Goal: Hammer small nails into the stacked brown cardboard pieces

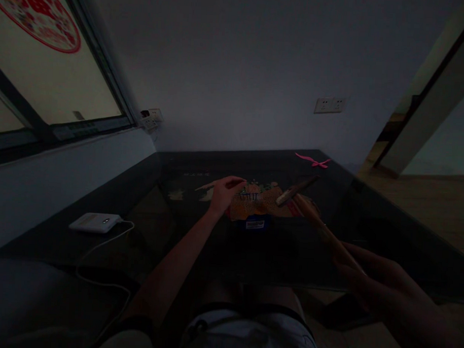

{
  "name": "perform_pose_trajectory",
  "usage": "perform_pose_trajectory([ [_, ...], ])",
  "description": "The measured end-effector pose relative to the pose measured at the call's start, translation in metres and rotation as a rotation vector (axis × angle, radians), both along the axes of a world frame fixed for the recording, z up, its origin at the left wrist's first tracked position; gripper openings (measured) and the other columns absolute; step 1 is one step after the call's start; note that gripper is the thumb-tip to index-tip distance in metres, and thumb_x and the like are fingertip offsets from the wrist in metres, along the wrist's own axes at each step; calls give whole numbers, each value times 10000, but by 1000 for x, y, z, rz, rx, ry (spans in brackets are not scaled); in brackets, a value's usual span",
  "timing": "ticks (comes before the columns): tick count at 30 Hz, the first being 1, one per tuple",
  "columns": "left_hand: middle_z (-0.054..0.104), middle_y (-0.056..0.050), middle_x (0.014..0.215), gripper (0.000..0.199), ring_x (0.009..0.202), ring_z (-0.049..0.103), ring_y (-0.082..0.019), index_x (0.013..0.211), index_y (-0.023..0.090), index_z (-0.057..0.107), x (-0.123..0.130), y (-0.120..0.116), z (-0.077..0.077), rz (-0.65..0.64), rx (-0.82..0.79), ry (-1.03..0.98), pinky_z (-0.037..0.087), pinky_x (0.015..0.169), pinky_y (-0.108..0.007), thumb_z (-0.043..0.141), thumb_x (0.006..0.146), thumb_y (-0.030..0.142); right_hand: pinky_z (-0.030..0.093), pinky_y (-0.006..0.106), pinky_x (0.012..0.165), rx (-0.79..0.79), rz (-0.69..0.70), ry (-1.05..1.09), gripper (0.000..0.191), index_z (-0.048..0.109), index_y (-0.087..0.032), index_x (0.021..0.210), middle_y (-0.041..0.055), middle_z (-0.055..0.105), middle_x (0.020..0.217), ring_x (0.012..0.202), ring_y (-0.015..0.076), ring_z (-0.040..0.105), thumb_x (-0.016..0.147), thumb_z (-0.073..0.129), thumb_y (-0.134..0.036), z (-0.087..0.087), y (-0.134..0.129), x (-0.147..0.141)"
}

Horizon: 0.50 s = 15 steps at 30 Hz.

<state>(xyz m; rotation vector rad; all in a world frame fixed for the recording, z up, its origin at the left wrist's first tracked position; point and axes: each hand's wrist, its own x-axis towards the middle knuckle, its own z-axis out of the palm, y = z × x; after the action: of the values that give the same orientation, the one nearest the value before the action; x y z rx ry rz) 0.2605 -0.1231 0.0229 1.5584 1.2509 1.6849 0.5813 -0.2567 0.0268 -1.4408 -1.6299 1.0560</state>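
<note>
My right hand, at the lower right, is closed around the wooden handle of a hammer. The hammer's head is raised over the right part of a brown patterned piece with a flower design along its far edge. Under the near edge of that piece shows a blue box with a white label. At the piece's left end is my left hand, thumb and fingers drawn together in a pinch. Whatever lies between these fingertips is too dark and small to make out.
A dark glossy table stands against the wall. On its left lies a white power bank with a white cable hanging over the front edge. A pink ribbon lies at the far right corner. A wall socket is above.
</note>
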Motion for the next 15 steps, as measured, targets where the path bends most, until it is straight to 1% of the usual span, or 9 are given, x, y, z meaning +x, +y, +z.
perform_pose_trajectory([
  [3,684,-38,781,130,747,628,-151,753,156,669,16,20,1,-68,25,118,499,744,-290,671,676,261,374,191,358,-134,15,114,593,537,-183,1271,5,616,632,448,115,496,756,600,-469,2,-1,-6],
  [6,667,-41,749,117,721,619,-150,730,147,648,26,29,-2,-97,23,196,491,708,-281,671,667,243,388,208,384,-160,10,160,598,529,-172,1274,22,621,681,479,127,509,761,592,-473,3,-2,-7],
  [11,659,-41,721,113,680,614,-142,703,139,632,30,27,-8,-98,-19,283,494,679,-276,674,664,236,370,205,389,-226,87,153,638,448,-169,1333,13,605,709,470,102,472,784,584,-464,0,1,-2],
  [13,658,-41,717,118,671,614,-138,712,133,630,30,26,-8,-106,-32,310,497,674,-273,672,669,235,357,198,378,-220,85,158,658,441,-166,1339,4,595,693,457,91,454,774,596,-466,0,1,-2],
  [15,658,-43,722,116,667,615,-133,721,128,628,30,24,-8,-128,-42,340,499,673,-269,666,676,228,339,189,362,-202,54,172,669,445,-164,1337,-9,579,652,434,80,429,764,603,-471,-1,1,-3],
])
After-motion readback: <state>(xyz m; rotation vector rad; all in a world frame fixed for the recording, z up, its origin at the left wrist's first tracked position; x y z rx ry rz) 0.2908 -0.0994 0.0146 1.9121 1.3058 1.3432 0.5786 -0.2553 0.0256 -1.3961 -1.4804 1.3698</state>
